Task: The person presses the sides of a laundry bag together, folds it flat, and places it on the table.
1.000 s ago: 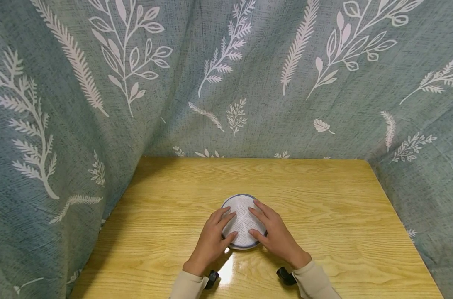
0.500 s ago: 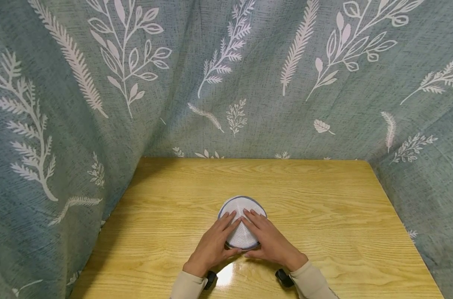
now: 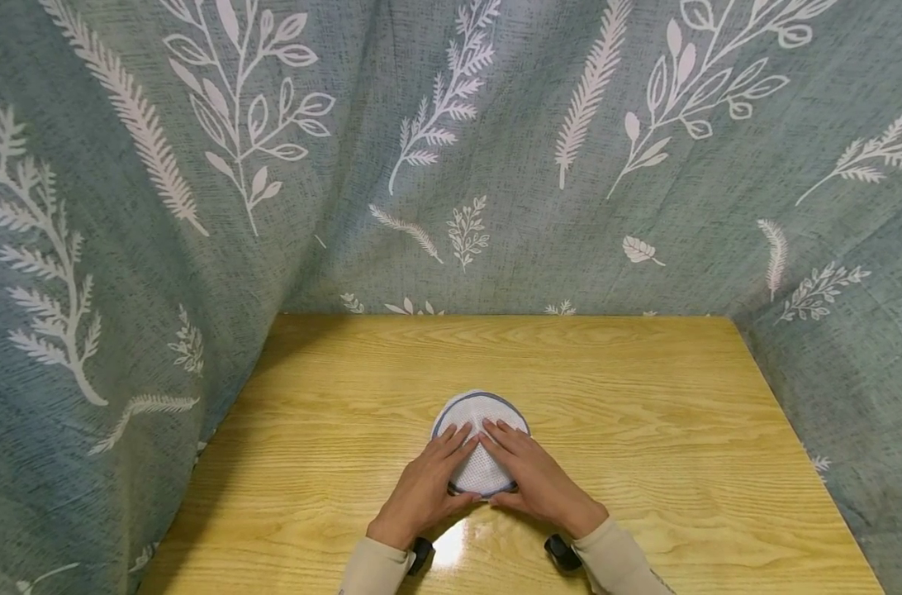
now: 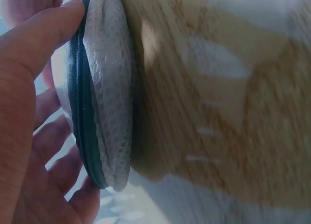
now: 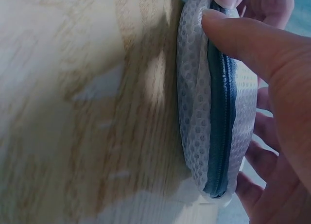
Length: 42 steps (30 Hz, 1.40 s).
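A round white mesh laundry bag (image 3: pixel 479 463) with a dark blue zipper (image 5: pixel 224 102) round its side lies on the wooden table (image 3: pixel 614 380). My left hand (image 3: pixel 425 489) rests on its left part, fingers fairly straight across the top, while the thumb (image 4: pixel 58 25) touches the zipper on the near side. From the right, my right hand (image 3: pixel 542 486) lies over the bag in the same way, its thumb (image 5: pixel 243 32) against the zippered edge. The two thumb tips almost meet at the front; the index fingertips come close together on top. Part of the bag is hidden under both hands.
Blue-green curtains (image 3: pixel 496 149) with white leaf prints hang behind the table and along both sides. Black wrist cameras (image 3: pixel 562 552) sit below each wrist. A bright reflection shows on the wood between the forearms.
Both hands have drawn closer together over the bag, and the thumbs have come from the top to its near edge. Over the last half second the hands hardly move.
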Each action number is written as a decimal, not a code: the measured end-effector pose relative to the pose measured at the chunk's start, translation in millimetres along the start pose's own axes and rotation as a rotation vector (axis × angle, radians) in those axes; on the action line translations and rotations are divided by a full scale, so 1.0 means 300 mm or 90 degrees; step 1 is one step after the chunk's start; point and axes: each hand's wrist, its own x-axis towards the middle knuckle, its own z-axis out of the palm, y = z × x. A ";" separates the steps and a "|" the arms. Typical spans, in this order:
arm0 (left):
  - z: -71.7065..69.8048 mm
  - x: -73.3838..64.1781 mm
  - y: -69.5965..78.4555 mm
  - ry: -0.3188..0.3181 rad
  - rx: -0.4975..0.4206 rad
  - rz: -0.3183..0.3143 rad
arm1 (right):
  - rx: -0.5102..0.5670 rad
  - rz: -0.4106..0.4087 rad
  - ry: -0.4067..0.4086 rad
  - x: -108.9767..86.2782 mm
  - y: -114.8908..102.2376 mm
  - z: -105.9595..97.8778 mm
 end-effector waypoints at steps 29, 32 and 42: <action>0.006 0.020 0.016 -0.057 -0.032 -0.027 | -0.042 0.035 -0.067 0.015 -0.039 -0.012; 0.001 0.022 0.016 -0.063 -0.038 -0.033 | -0.032 0.042 -0.072 0.018 -0.043 -0.017; 0.013 0.011 0.012 -0.054 -0.065 -0.038 | -0.016 0.040 -0.052 0.005 -0.031 0.016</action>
